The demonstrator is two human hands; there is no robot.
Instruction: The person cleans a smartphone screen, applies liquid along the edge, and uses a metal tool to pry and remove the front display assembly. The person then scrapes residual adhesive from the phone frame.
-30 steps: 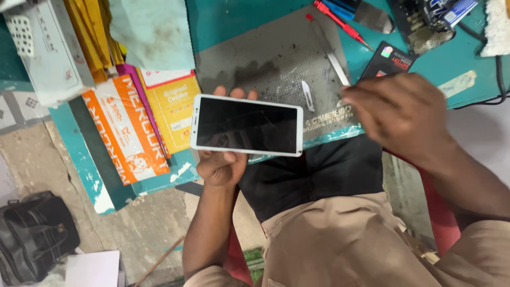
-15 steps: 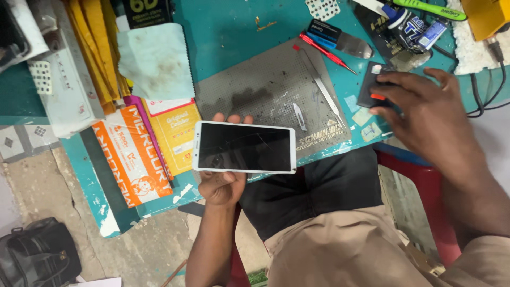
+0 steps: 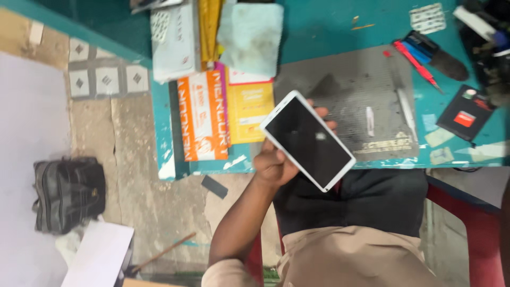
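- One hand only showing: left hand [image 3: 275,162] gripping a white-framed phone [image 3: 308,140] from beneath, fingers curled round it, fingertips [image 3: 325,118] peeking past its upper edge.
- Phone tilting diagonally, dark screen facing up, hanging over the near edge of the teal table [image 3: 329,26], lower corner out above the lap.
- Right hand lying outside the picture; impossible to tell whether spread or closed.
- Sitting nearest: beige trousers [image 3: 356,255] and a dark shirt [image 3: 372,202], with a red chair [image 3: 478,234] showing at the right.
- Lying on the floor, off the table's left side: a black bag [image 3: 69,194], a white sheet [image 3: 98,258] and a thin stick [image 3: 162,252].
- Resting along the table's near edge, left of the phone: an orange packet [image 3: 201,117] and a yellow packet [image 3: 248,109] just beside it.
- Spreading behind the phone: a grey work mat [image 3: 350,85], carrying tweezers [image 3: 408,106] near its right edge.
- Lying right of the mat, toward the table's right edge: a black card with a red patch [image 3: 465,112].
- Sitting farther back: a red pen [image 3: 417,64] at the mat's far right corner, a pale green cloth [image 3: 251,34] and a white box [image 3: 172,40] toward the table's far left corner.
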